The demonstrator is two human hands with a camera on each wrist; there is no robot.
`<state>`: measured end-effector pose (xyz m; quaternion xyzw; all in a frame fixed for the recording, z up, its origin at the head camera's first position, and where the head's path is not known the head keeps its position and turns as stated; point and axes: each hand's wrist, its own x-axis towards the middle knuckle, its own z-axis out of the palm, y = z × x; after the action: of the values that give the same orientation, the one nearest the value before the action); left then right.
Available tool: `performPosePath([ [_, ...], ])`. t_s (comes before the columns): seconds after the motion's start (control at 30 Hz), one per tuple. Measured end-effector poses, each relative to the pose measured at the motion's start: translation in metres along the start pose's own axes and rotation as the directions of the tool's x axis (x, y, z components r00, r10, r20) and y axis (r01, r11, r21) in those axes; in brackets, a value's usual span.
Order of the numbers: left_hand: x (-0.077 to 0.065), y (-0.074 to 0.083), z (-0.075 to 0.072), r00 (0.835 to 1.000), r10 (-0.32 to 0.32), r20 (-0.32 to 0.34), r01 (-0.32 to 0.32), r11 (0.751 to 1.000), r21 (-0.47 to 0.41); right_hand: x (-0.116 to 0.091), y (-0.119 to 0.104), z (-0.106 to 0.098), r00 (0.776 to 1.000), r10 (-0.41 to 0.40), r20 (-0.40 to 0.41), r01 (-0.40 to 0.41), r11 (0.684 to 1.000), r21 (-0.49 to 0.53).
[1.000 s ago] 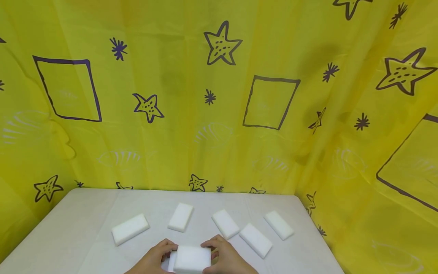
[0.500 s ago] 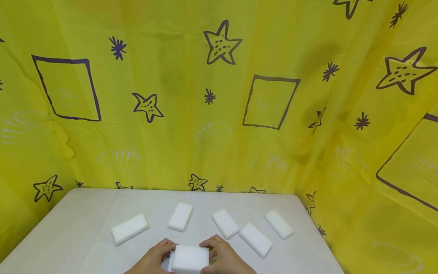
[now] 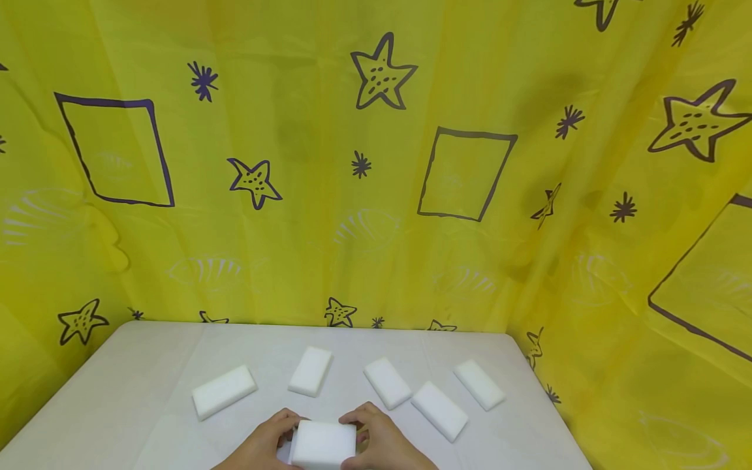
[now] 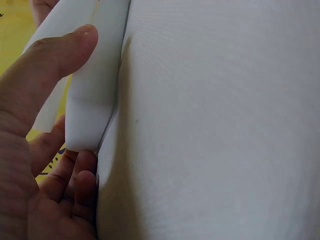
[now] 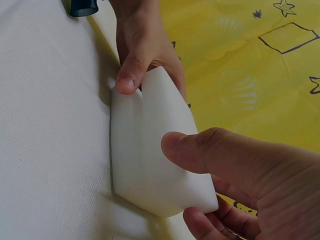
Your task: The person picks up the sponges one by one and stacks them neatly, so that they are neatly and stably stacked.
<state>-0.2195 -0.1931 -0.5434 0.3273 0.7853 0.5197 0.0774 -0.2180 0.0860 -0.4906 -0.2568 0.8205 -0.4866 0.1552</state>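
Note:
Two white sponge blocks are stacked at the table's near edge. The lower sponge (image 5: pixel 127 145) lies flat on the white table (image 3: pixel 158 365), mostly hidden from above. On top sits the upper sponge (image 3: pixel 324 444), covering nearly all of it in the head view. My left hand (image 3: pixel 267 444) grips the left end of the lower sponge, its thumb pressed on the near side. With thumb and fingers my right hand (image 3: pixel 382 440) holds the right end of the upper sponge. In the right wrist view the two sponges lie face to face, their ends slightly offset.
Farther back lie several more white sponges: one at left (image 3: pixel 224 391), one at centre (image 3: pixel 310 371), and others to the right (image 3: pixel 439 411). A yellow curtain (image 3: pixel 317 261) printed with stars hangs behind the table. A dark cylindrical object (image 5: pixel 83 7) shows beyond the left hand.
The upper sponge has slid slightly left with my right hand, narrowing the strip of lower sponge showing at its left. My left hand has stayed nearly still.

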Motion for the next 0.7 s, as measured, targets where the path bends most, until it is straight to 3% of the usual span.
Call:
performPosePath([
  [0.17,0.0,0.002,0.0,1.0,0.007,-0.002,-0.007,0.999,0.034,0.001,-0.002,0.001,1.0,0.008,0.005,-0.008,1.0,-0.005],
  [0.47,0.003,0.008,0.001,0.986,-0.167,0.005,0.167,0.986,0.025,0.005,-0.001,0.004,1.0,0.014,0.018,-0.014,1.0,-0.004],
  [0.7,0.003,0.01,0.001,0.984,-0.177,-0.002,0.177,0.982,0.074,0.006,0.002,0.005,1.0,0.004,0.019,-0.003,1.0,-0.023],
])
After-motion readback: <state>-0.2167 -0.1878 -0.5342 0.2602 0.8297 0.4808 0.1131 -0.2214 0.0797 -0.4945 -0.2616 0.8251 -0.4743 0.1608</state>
